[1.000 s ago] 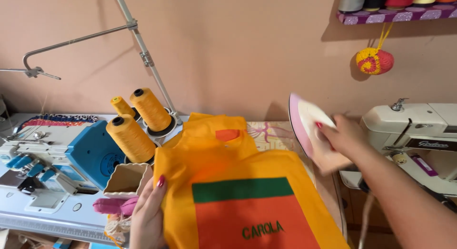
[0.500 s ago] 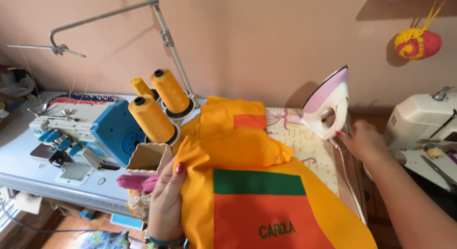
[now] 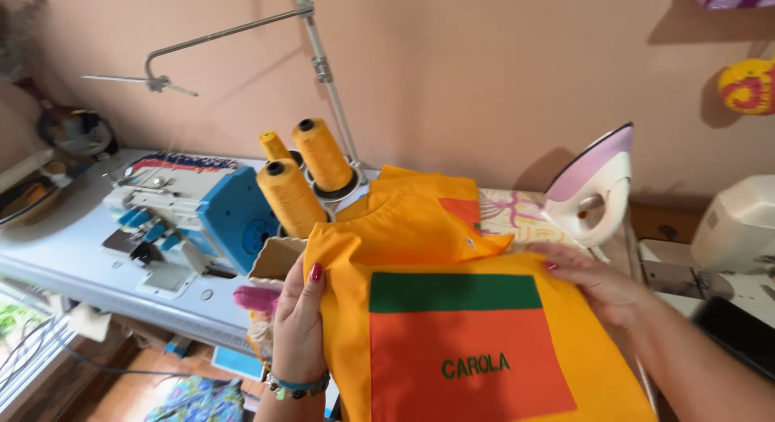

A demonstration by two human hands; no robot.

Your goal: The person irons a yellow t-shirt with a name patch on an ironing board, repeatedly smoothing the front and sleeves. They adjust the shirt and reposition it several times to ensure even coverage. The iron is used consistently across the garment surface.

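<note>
Yellow garment cut off at bottom edge; white sewing machine cut off right.

Single head-worn view, looking down and forward at twelve o'clock, close over the ironing surface, wall beyond

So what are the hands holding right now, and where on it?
The left hand pinches the yellow garment at its left edge; the right hand lies flat on its right side.
</note>
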